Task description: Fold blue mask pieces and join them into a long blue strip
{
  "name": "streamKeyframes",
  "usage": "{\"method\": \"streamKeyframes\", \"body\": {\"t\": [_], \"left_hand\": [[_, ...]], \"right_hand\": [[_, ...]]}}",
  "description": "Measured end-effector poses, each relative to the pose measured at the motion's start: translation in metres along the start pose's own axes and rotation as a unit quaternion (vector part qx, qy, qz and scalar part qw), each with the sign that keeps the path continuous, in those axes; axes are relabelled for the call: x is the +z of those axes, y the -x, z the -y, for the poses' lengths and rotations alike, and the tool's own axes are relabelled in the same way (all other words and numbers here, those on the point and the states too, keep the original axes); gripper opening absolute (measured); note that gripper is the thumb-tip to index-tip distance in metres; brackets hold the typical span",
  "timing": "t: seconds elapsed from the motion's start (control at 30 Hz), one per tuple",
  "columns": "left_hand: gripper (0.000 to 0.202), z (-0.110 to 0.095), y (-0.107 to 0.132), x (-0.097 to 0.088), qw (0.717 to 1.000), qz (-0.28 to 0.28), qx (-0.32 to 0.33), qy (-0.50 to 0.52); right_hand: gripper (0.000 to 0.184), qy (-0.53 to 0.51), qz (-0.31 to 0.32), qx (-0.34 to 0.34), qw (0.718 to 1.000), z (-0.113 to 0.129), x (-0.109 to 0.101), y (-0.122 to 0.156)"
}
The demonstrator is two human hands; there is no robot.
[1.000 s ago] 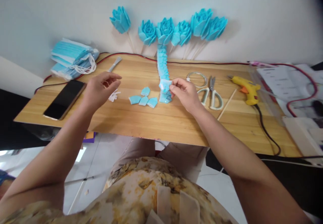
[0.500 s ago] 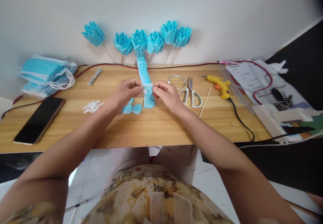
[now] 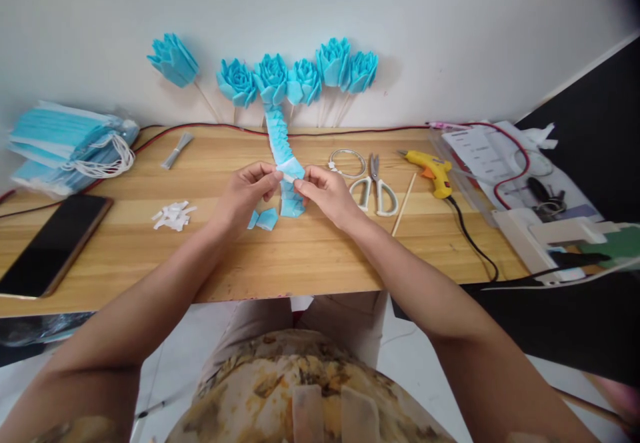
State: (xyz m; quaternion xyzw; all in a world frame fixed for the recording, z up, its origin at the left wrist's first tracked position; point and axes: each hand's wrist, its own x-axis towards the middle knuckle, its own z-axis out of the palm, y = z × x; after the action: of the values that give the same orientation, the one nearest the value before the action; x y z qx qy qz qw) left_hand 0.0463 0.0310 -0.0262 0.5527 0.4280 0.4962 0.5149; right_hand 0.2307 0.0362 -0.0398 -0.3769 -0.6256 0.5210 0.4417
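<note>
A long blue stem of folded mask pieces (image 3: 281,146) lies on the wooden table (image 3: 320,256), running from a blue rose at the wall down to the table's middle. My left hand (image 3: 246,193) and my right hand (image 3: 325,193) meet at its lower part, both pinching a small pale blue folded piece (image 3: 291,170) against the stem. Under my left hand lie a few loose blue cut pieces (image 3: 265,219). A little heap of white scraps (image 3: 173,214) sits to the left of my left hand.
Several blue fabric roses on sticks (image 3: 300,76) lean on the wall. A stack of face masks (image 3: 67,146) and a phone (image 3: 53,243) lie left. Scissors (image 3: 375,186), a wire coil (image 3: 347,161), a wooden stick (image 3: 403,196) and a yellow glue gun (image 3: 431,170) lie right, with papers (image 3: 495,156) beyond.
My left hand came in from the left, away from the white scraps, and joined my right hand on the small blue piece at the stem. The view shifted right.
</note>
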Motion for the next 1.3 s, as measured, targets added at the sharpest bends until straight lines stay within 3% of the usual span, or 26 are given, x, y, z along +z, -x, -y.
{"method": "streamKeyframes", "body": {"t": [0.17, 0.27, 0.37, 0.47, 0.73, 1.1, 1.3], "left_hand": [[0.016, -0.010, 0.007, 0.000, 0.997, -0.046, 0.020, -0.065], [0.014, -0.012, 0.013, 0.003, 0.976, -0.092, 0.111, -0.160], [0.010, -0.007, 0.016, 0.005, 0.938, -0.084, 0.221, -0.255], [0.007, 0.002, 0.013, 0.005, 0.902, -0.071, 0.289, -0.312], [0.010, 0.006, 0.010, 0.001, 0.868, -0.072, 0.319, -0.374], [0.011, 0.011, 0.013, 0.001, 0.812, -0.072, 0.354, -0.458], [0.010, 0.013, 0.014, 0.003, 0.804, -0.076, 0.355, -0.472]], "right_hand": [[0.028, 0.026, -0.008, 0.006, 1.000, 0.001, 0.000, 0.000], [0.031, 0.027, -0.019, 0.006, 0.999, 0.001, -0.001, 0.000], [0.034, 0.037, -0.023, -0.006, 0.999, -0.001, -0.001, 0.000], [0.035, 0.045, -0.022, -0.014, 0.999, -0.001, -0.001, 0.001], [0.023, 0.034, -0.010, -0.030, 0.999, -0.003, 0.000, 0.001], [0.022, 0.150, -0.034, -0.071, 0.986, 0.005, 0.004, 0.003], [0.022, 0.189, -0.041, -0.086, 0.977, 0.005, 0.006, 0.004]]}}
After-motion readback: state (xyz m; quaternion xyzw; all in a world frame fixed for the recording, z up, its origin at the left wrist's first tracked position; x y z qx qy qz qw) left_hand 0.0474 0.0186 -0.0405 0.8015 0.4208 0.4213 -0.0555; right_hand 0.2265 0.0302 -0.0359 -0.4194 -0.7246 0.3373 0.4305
